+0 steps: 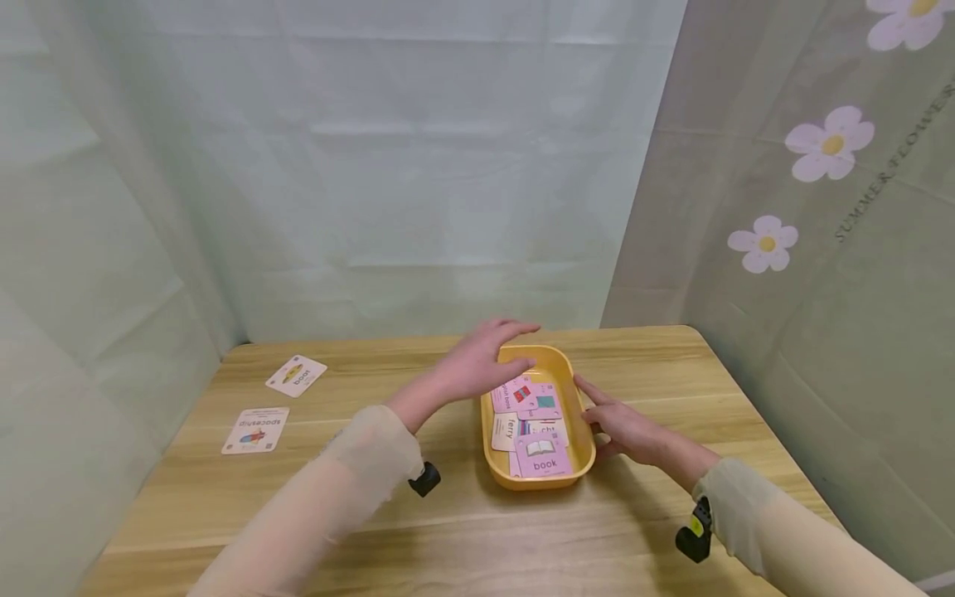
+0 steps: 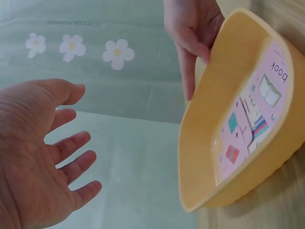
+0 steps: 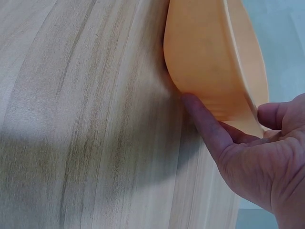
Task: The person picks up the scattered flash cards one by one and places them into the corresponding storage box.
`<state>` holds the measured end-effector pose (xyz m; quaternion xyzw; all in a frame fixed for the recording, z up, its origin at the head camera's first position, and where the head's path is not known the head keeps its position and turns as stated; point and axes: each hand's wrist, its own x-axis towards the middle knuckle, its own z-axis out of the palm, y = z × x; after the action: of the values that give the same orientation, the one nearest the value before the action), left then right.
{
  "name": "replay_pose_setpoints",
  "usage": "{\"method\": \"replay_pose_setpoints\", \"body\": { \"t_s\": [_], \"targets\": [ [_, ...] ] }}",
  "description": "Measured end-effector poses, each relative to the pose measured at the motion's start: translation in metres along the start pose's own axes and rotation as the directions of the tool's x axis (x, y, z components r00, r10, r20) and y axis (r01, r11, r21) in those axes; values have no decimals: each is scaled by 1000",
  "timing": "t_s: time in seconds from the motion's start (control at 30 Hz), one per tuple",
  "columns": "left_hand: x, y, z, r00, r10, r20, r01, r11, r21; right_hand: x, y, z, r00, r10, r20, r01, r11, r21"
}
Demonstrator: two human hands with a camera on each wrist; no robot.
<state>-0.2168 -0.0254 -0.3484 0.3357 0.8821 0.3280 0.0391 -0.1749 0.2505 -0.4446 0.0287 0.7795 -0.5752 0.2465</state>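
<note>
A yellow plastic basket (image 1: 501,479) stands on the wooden table, with several picture cards lying in it. A pink "book" card (image 1: 545,458) lies at its near end; other cards, one reading "ferry" (image 1: 506,430), overlap behind it. My left hand (image 1: 481,361) hovers over the basket's far left side, fingers spread and holding nothing; in the left wrist view that hand (image 2: 52,148) is apart from the basket. At the right side my right hand (image 1: 622,427) holds the basket wall, with digits at the rim and low on the outside, as the right wrist view shows.
Two white cards lie on the table's left part: a "boat" card (image 1: 296,376) farther back and a "spaceship" card (image 1: 255,430) nearer. Pale cloth (image 1: 418,182) hangs behind the table, and flower-printed cloth (image 1: 836,332) at the right.
</note>
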Motion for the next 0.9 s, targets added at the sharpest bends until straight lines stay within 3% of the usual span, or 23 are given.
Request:
{"method": "replay_pose_setpoints", "body": {
  "t_s": [0.6, 0.9],
  "targets": [
    [-34, -28, -20, 997, -22, -80, 24, 999, 28, 3, 2, -1, 1000, -9, -6, 8, 1000, -11],
    [-53, -53, -20, 991, -43, -127, 65, 982, 175, 3, 1, 0, 1000, -5, -4, 5, 1000, -7]
  ]
}}
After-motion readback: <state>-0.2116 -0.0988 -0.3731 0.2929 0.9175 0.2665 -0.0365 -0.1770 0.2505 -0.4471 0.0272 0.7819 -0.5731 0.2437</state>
